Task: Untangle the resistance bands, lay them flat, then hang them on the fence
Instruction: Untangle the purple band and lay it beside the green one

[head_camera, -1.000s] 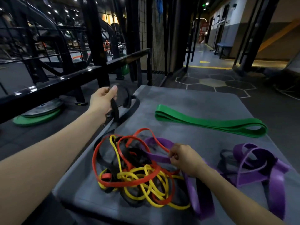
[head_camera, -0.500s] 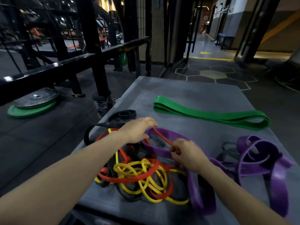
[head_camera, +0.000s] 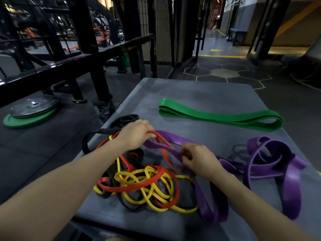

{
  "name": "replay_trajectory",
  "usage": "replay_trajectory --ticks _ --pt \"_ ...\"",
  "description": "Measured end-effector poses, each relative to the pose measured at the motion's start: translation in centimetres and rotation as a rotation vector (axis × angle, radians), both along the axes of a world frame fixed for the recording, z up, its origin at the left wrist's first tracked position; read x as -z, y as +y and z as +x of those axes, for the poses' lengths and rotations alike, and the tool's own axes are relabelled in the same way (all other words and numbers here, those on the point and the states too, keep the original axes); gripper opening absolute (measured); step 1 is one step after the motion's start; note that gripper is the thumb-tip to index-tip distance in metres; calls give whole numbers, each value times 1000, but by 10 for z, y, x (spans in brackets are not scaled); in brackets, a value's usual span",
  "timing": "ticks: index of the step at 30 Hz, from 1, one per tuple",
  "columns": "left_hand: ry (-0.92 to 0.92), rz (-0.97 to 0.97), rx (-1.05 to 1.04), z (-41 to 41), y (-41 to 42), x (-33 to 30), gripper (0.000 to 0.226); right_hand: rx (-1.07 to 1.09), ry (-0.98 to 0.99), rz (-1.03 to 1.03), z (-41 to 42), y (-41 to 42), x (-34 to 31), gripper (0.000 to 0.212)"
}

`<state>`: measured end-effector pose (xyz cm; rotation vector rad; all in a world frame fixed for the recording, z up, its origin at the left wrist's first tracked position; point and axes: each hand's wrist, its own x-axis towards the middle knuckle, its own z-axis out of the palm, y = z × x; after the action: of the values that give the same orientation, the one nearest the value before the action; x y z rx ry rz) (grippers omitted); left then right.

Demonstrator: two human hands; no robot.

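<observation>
The left hand (head_camera: 134,134) covers where its fingers meet the red band (head_camera: 163,150) — the grip is unclear. The tabletop (head_camera: 199,94) near edge is cut off below; black bands (head_camera: 128,119) vanish under the tangle.

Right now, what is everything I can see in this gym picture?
green band: one, green, laid flat across the far side of the mat.
purple bands: loops not countable, purple, tangled at the right of the mat.
red band: number unclear, red, in the tangle at the near middle.
yellow band: number unclear, yellow, wound through the same tangle.
black band: number unclear, black, at the left edge of the tangle.
mat: one, grey, under all the bands.
weight plates: a stack, grey on green, on the floor to the left.
fence: black mesh, behind the mat.
bench: one, blue, far down the corridor.
left hand: holds a red loop.
right hand: pinches a purple strand.
</observation>
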<state>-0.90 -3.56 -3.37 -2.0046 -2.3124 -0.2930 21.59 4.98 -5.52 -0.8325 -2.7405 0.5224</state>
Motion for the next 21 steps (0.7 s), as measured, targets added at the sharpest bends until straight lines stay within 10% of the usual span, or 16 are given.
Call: replay_trajectory --ticks 6,15,21 --pt "-445 445 -396 -10 -9 -34 28 43 -16 -7 8 3 -4 18" --pt "-161 -50 -724 -27 -48 -12 39 0 23 -3 14 -4 -17 19" --pt "-271 151 -381 26 -23 -26 40 11 181 69 29 -8 -29 16"
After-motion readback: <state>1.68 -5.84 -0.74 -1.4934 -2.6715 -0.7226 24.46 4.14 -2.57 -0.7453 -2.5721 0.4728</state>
